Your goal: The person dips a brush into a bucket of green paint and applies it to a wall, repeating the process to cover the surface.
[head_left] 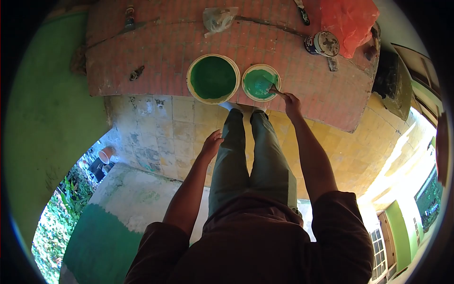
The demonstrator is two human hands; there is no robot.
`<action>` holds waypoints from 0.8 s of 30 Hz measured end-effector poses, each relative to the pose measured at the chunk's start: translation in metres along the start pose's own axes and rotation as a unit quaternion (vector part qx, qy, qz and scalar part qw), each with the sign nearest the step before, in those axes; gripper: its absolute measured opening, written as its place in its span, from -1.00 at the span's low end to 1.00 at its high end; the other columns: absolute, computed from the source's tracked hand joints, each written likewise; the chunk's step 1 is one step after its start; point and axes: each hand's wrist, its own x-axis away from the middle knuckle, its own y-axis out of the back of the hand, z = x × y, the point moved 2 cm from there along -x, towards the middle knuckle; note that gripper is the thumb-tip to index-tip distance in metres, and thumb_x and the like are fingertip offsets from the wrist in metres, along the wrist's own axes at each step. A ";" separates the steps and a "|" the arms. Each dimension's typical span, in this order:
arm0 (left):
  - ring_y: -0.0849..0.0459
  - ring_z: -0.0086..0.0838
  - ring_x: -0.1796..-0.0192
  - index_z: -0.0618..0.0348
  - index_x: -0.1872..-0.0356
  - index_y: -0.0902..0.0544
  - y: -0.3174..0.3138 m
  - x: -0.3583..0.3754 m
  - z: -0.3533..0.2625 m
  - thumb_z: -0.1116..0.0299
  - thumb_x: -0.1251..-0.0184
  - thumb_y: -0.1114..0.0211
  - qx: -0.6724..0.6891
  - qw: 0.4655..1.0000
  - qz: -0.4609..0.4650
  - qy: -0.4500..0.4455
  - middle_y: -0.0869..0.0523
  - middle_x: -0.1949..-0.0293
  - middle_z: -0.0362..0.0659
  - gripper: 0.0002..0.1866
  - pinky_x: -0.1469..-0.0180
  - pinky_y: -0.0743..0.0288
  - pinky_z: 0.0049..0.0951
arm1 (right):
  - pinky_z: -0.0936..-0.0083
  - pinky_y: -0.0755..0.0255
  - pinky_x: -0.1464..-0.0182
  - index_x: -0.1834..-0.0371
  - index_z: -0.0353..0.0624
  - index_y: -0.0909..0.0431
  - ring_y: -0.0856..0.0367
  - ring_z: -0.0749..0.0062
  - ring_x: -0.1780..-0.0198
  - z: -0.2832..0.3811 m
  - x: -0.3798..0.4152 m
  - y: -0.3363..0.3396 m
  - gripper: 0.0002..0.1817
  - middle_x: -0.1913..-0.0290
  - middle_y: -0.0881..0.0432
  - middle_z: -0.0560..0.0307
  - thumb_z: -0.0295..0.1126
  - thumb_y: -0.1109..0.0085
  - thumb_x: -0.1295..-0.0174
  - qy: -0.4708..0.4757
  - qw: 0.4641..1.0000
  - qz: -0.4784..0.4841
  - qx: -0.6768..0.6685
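My right hand (292,104) is closed around the handle of a paintbrush (279,93). The brush's bristle end reaches into a small tub (244,86) of lighter green paint (258,81). Left of that tub, almost touching it, stands a larger bucket (190,87) of dark green paint (213,77). My left hand (212,143) hangs beside my left leg, with nothing visible in it and its fingers loosely curled, partly apart.
On the red-tiled surface (161,61) lie a clear plastic bag (219,20), a paint can (327,44), a red plastic bag (350,23) and a dark-handled tool (302,13). A dark box (395,85) stands at the right. A partly green-painted surface (99,246) is at lower left.
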 end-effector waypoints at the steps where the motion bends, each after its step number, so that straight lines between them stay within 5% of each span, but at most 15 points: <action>1: -0.42 -0.27 -0.32 0.29 -0.30 -0.34 -0.001 -0.001 0.001 0.43 -0.23 -0.16 0.010 1.000 0.005 -0.005 -0.47 -0.24 0.11 -0.44 -0.32 -0.24 -0.42 | 0.33 -0.51 0.24 -0.01 -0.16 -0.59 -0.67 0.23 0.28 0.005 0.002 0.001 -0.71 0.37 -0.66 -0.08 -0.30 -0.04 -0.31 0.038 0.997 -0.034 0.061; 7: -0.42 -0.28 -0.32 0.31 -0.29 -0.34 -0.003 -0.001 -0.004 0.45 -0.23 -0.16 0.021 1.000 0.004 -0.011 -0.49 -0.22 0.11 -0.44 -0.31 -0.25 -0.42 | 0.16 -0.49 0.11 0.07 -0.16 -0.60 -0.63 -0.12 0.12 0.034 0.013 -0.002 -0.76 0.23 -0.65 -0.24 -0.33 -0.04 -0.29 0.063 0.989 -0.068 0.113; 11: -0.42 -0.28 -0.32 0.31 -0.29 -0.34 -0.002 0.001 -0.005 0.44 -0.24 -0.16 0.025 1.000 0.003 -0.008 -0.49 -0.23 0.11 -0.44 -0.31 -0.25 -0.43 | 0.14 -0.49 0.09 0.11 -0.17 -0.60 -0.62 -0.13 0.12 0.049 0.015 0.000 -0.78 0.20 -0.65 -0.23 -0.36 -0.04 -0.28 0.077 0.987 -0.061 0.126; 16: -0.42 -0.28 -0.32 0.30 -0.31 -0.33 0.001 0.001 -0.001 0.42 -0.25 -0.16 0.037 0.999 0.004 0.006 -0.47 -0.24 0.12 -0.43 -0.32 -0.23 -0.43 | 0.11 -0.50 0.18 0.05 -0.10 -0.57 -0.62 -0.09 0.16 0.061 0.020 0.016 -0.78 0.20 -0.63 -0.16 -0.39 -0.03 -0.28 0.219 0.960 -0.060 0.164; 24: -0.41 -0.29 -0.33 0.29 -0.31 -0.32 0.002 -0.002 0.001 0.40 -0.27 -0.15 0.023 1.000 0.014 0.007 -0.46 -0.25 0.11 -0.43 -0.32 -0.22 -0.43 | 0.10 -0.47 0.25 -0.09 -0.02 -0.50 -0.58 -0.03 0.24 0.102 0.044 0.029 -0.71 0.24 -0.51 -0.08 -0.40 0.00 -0.31 0.216 0.936 -0.045 0.272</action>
